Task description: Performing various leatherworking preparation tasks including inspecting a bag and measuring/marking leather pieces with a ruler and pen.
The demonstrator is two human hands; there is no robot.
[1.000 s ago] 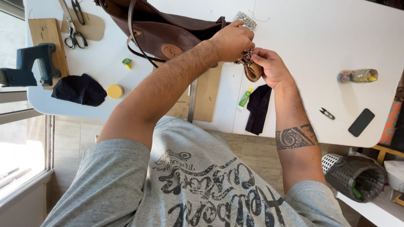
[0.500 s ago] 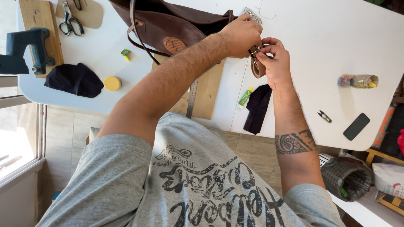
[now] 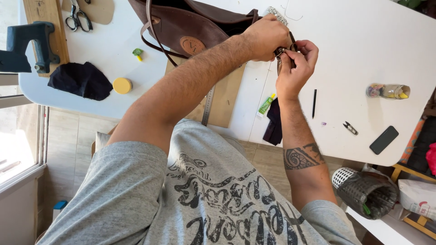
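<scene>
Where the two hands meet near the far middle of the white table (image 3: 363,45), the fingers (image 3: 303,51) of the right hand (image 3: 293,72) pinch shut on a small metal buckle (image 3: 282,51) at the end of a dark strap, and the left hand (image 3: 265,37) closes over the same buckle from the other side. Strap runs back into a brown leather bag (image 3: 195,27) lying toward the far left, an oval stamped patch on its side.

Risk, as judged: hardware is small and half hidden under the left hand; a slip would let the strap spring free or nick a fingertip.

Near edge: green glue tube (image 3: 266,104), steel ruler (image 3: 208,105). Left edge: round yellow tin (image 3: 122,85), black cloth (image 3: 81,80). Right side: clear bottle with yellow cap (image 3: 387,91) lying flat, thread snips (image 3: 349,128), black phone (image 3: 383,139).
</scene>
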